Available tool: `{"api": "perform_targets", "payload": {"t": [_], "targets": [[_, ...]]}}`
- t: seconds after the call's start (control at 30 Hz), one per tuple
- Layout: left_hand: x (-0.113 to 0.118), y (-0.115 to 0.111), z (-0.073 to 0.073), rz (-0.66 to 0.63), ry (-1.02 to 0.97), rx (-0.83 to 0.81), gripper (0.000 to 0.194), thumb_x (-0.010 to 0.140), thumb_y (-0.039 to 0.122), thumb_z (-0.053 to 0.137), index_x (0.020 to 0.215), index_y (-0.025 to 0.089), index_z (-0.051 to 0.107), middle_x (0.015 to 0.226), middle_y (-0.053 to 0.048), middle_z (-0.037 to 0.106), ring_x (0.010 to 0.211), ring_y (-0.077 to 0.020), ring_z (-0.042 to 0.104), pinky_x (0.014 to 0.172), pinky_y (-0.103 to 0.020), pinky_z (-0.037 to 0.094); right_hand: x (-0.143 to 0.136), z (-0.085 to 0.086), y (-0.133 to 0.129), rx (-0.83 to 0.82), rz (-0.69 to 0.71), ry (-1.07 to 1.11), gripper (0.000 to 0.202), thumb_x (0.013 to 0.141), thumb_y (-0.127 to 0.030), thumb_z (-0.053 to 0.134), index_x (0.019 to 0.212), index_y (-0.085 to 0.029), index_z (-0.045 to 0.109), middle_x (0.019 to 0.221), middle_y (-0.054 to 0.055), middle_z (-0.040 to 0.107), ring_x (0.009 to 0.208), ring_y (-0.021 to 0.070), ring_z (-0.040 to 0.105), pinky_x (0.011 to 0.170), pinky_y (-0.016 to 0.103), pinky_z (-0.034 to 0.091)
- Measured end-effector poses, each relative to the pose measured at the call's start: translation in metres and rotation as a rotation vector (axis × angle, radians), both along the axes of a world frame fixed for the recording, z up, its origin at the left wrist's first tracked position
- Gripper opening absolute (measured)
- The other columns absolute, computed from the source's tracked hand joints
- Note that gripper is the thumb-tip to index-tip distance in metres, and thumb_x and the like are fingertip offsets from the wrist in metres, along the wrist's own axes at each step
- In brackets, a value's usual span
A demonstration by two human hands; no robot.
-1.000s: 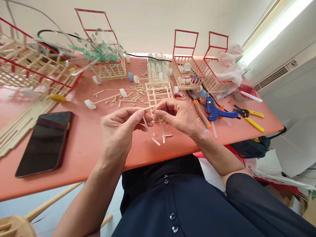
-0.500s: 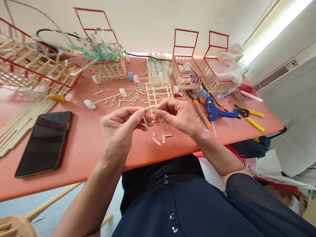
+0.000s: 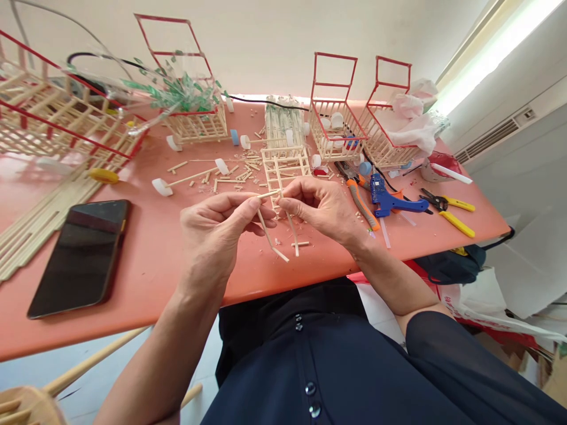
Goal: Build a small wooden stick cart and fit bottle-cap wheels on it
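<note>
Between my two hands is a small frame of thin wooden sticks, its two long legs hanging down toward the table's front edge. My left hand pinches its left corner between thumb and fingers. At the other corner, my right hand is closed on the same frame. The fingertips partly hide the joints. Just behind my hands lies a ladder-like stick lattice on the table. Short cut stick pieces are scattered to its left.
On the orange table are a phone, long sticks, red-rimmed stick carts, a wheeled axle, a blue glue gun, orange-handled pliers and yellow-handled pliers.
Both hands keep their hold on the stick frame. Its right leg's lower end has swung slightly to the right; otherwise the view has barely shifted.
</note>
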State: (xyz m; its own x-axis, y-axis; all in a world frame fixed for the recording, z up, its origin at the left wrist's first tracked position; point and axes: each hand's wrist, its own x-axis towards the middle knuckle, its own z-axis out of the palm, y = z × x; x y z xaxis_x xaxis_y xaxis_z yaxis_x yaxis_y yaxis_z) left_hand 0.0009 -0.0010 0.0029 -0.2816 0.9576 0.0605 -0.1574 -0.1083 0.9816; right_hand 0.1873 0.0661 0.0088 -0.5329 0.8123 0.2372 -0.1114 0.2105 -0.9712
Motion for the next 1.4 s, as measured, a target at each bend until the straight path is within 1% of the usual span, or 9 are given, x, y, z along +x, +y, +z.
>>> {"api": "perform_targets", "payload": {"t": [0.1, 0.3, 0.5, 0.7, 0.9, 1.07, 1.27, 1.4], "targets": [[0.0000, 0.0003, 0.0001, -0.007, -0.017, 0.002, 0.015, 0.089, 0.037, 0.092, 0.088, 0.022, 0.089, 0.080, -0.005, 0.085, 0.062, -0.0140, 0.073, 0.059, -0.025, 0.060, 0.0004, 0.0006, -0.0006, 0.000, -0.001, -0.002, 0.048, 0.091, -0.062, 0.093, 0.089, -0.018, 0.074, 0.081, -0.001, 0.072, 0.069, 0.0102, 0.059, 0.069, 0.026, 0.053], [0.0002, -0.0007, 0.0003, -0.011, -0.029, 0.001, 0.014, 0.088, 0.036, 0.092, 0.086, 0.022, 0.089, 0.079, -0.005, 0.085, 0.062, -0.0143, 0.073, 0.060, -0.025, 0.061, 0.0003, 0.0020, -0.0018, -0.017, -0.006, -0.044, 0.054, 0.091, -0.070, 0.090, 0.090, -0.019, 0.072, 0.082, 0.000, 0.073, 0.072, 0.0121, 0.061, 0.069, 0.027, 0.054], [-0.0011, -0.0005, -0.0012, -0.014, -0.016, 0.000, 0.018, 0.088, 0.038, 0.093, 0.087, 0.021, 0.088, 0.080, -0.006, 0.086, 0.063, -0.0159, 0.075, 0.061, -0.027, 0.062, 0.0000, 0.0023, -0.0018, -0.013, 0.009, -0.017, 0.050, 0.092, -0.065, 0.091, 0.089, -0.019, 0.072, 0.080, -0.001, 0.072, 0.071, 0.0116, 0.061, 0.069, 0.027, 0.054], [-0.0010, -0.0002, -0.0019, -0.001, 0.002, -0.004, 0.019, 0.088, 0.040, 0.092, 0.086, 0.021, 0.087, 0.080, -0.006, 0.086, 0.062, -0.0160, 0.075, 0.060, -0.027, 0.062, 0.0000, 0.0028, -0.0024, -0.016, 0.000, -0.032, 0.054, 0.090, -0.070, 0.091, 0.089, -0.019, 0.072, 0.080, -0.001, 0.073, 0.070, 0.0116, 0.060, 0.068, 0.027, 0.054], [-0.0007, -0.0001, -0.0013, -0.014, -0.012, -0.003, 0.018, 0.088, 0.038, 0.092, 0.086, 0.021, 0.087, 0.079, -0.006, 0.085, 0.063, -0.0159, 0.076, 0.060, -0.026, 0.062, -0.0004, 0.0016, -0.0017, -0.013, 0.010, -0.002, 0.050, 0.091, -0.065, 0.092, 0.088, -0.019, 0.072, 0.079, -0.001, 0.072, 0.068, 0.0106, 0.059, 0.068, 0.026, 0.053], [-0.0011, -0.0005, -0.0016, -0.004, 0.010, -0.016, 0.021, 0.087, 0.041, 0.092, 0.086, 0.021, 0.086, 0.081, -0.007, 0.086, 0.064, -0.0178, 0.077, 0.060, -0.028, 0.062, -0.0002, 0.0016, -0.0018, -0.026, 0.000, -0.037, 0.052, 0.089, -0.068, 0.092, 0.088, -0.020, 0.072, 0.079, -0.001, 0.072, 0.069, 0.0116, 0.059, 0.067, 0.027, 0.053], [-0.0002, -0.0005, -0.0015, -0.001, -0.003, -0.010, 0.020, 0.086, 0.039, 0.092, 0.085, 0.020, 0.086, 0.079, -0.006, 0.085, 0.062, -0.0160, 0.075, 0.060, -0.027, 0.062, 0.0005, 0.0016, -0.0016, -0.010, -0.007, -0.053, 0.051, 0.092, -0.066, 0.090, 0.088, -0.020, 0.071, 0.080, 0.000, 0.072, 0.072, 0.0124, 0.061, 0.068, 0.027, 0.053], [-0.0003, -0.0004, -0.0020, -0.010, -0.019, -0.007, 0.017, 0.086, 0.038, 0.092, 0.085, 0.021, 0.087, 0.078, -0.005, 0.085, 0.062, -0.0152, 0.074, 0.060, -0.026, 0.061, 0.0000, 0.0012, -0.0014, -0.009, -0.015, -0.051, 0.052, 0.090, -0.068, 0.091, 0.088, -0.019, 0.072, 0.080, -0.001, 0.071, 0.070, 0.0120, 0.060, 0.068, 0.027, 0.053]]}}
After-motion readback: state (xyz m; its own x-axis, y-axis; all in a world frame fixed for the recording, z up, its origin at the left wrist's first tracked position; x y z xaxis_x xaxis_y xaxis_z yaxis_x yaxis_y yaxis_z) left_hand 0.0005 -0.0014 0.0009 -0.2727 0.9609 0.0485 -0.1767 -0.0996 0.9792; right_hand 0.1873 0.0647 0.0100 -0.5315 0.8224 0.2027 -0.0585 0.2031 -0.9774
